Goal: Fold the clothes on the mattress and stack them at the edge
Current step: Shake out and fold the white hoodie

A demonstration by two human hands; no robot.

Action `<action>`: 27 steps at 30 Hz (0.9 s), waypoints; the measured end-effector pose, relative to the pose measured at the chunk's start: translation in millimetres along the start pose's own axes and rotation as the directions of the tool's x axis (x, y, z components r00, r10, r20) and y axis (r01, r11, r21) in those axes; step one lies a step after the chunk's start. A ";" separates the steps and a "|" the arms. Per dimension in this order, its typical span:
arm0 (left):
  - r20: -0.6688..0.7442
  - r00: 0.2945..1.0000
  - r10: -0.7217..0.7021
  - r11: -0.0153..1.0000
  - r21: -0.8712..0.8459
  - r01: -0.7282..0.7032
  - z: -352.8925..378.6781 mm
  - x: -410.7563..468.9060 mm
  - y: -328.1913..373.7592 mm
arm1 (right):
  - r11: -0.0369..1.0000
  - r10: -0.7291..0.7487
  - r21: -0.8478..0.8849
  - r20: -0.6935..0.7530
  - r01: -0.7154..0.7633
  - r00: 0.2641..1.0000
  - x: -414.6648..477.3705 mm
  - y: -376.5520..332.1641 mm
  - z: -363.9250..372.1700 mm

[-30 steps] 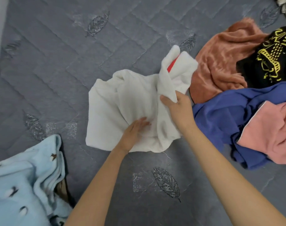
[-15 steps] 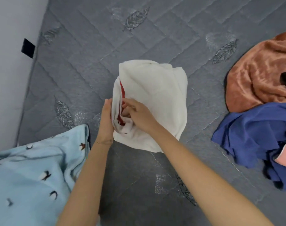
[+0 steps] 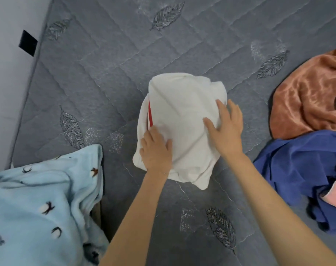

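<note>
Garment [image 3: 182, 116] now flat on mattress [image 3: 105, 73], left hand [image 3: 156, 150] and right hand [image 3: 227, 131] released, pressing it.

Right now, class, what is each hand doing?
Left hand: open, fingers flat on the folded white cloth garment.
Right hand: open, pressing the same garment.

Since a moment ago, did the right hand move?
Yes. The right hand slid right across the white garment, off its red stripe, toward the orange cloth.
</note>
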State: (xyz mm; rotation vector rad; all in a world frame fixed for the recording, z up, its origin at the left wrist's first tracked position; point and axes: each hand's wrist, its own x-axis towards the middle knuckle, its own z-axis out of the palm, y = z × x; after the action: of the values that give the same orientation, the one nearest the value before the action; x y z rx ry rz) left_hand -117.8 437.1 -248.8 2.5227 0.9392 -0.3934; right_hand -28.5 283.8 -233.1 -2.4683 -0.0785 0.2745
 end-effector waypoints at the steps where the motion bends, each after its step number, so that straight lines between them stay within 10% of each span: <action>1: -0.004 0.999 -0.035 0.999 0.038 0.035 -0.2 2.5 -5.0 | 1.000 -0.007 -0.002 0.031 0.007 0.999 2.1 2.1 0.7; 9: -0.130 0.991 -0.016 0.990 -0.140 -0.002 -24.2 28.8 -63.5 | 0.968 -0.247 0.060 0.099 0.242 0.964 18.4 -26.3 15.9; 14: -0.101 0.988 -0.115 0.983 -0.157 0.098 -21.4 28.4 -73.8 | 0.918 -0.286 -0.217 0.216 0.331 0.934 37.9 -33.6 33.5; 19: -0.338 0.895 0.292 0.949 -0.018 -0.316 -14.6 21.2 -30.0 | 0.859 -0.408 -0.265 0.161 0.437 0.899 63.4 -29.8 32.1; 22: -0.206 0.843 0.496 0.868 0.108 -0.485 9.8 18.4 -1.4 | 0.795 -0.413 -0.371 0.248 0.480 0.876 79.8 -29.4 40.7; 27: -0.062 0.931 0.359 0.916 0.216 -0.338 59.6 11.3 -40.3 | 0.802 -0.219 -0.464 0.354 0.375 0.909 91.8 -16.7 61.1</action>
State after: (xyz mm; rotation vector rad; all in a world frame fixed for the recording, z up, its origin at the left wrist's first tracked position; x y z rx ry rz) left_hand -143.4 442.6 -316.7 2.8478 0.4807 -0.2615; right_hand 48.2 345.0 -286.2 -2.8772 -0.7611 0.5249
